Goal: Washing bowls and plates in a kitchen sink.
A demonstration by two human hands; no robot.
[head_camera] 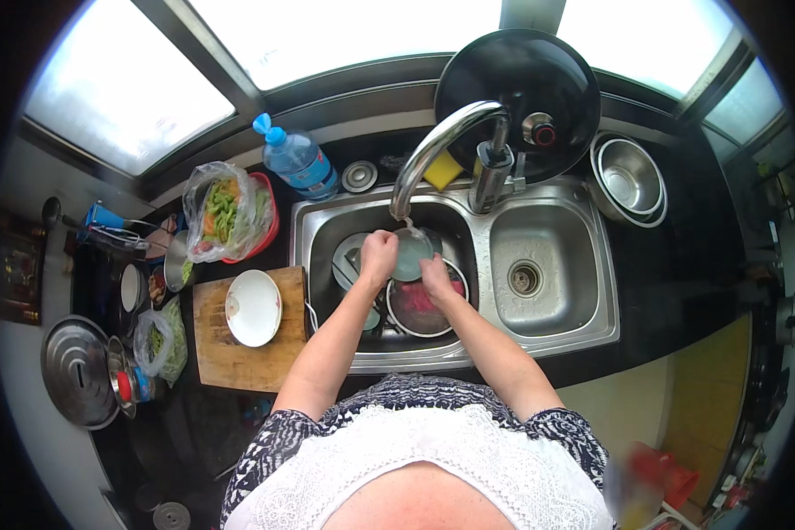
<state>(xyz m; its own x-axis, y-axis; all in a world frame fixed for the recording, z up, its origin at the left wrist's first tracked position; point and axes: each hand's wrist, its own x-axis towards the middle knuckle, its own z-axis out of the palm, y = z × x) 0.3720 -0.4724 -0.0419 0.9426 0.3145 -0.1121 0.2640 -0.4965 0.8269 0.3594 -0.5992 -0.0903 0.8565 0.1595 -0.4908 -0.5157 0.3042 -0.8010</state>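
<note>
Under the curved metal faucet [430, 142], my left hand [379, 257] and my right hand [438, 277] grip opposite sides of a pale green dish [411, 257]. Water runs from the spout onto its far edge. Below my right hand, a white-rimmed bowl [426, 334] with water and a pink cloth-like item [416, 297] in it sits in the left basin of the steel sink [384, 361]. Partly behind my left hand lies a pale plate [344, 255] with thin utensils, perhaps chopsticks, across it. A small green piece [371, 320] shows beside my left forearm.
Left of the sink, a white bowl [254, 309] rests on a wooden cutting board [238, 368]. Behind stand bagged vegetables [224, 212] in a red basin and a blue plastic bottle [299, 165]. A wok lid [503, 86] leans behind the faucet. Nested steel bowls [626, 175] stand right.
</note>
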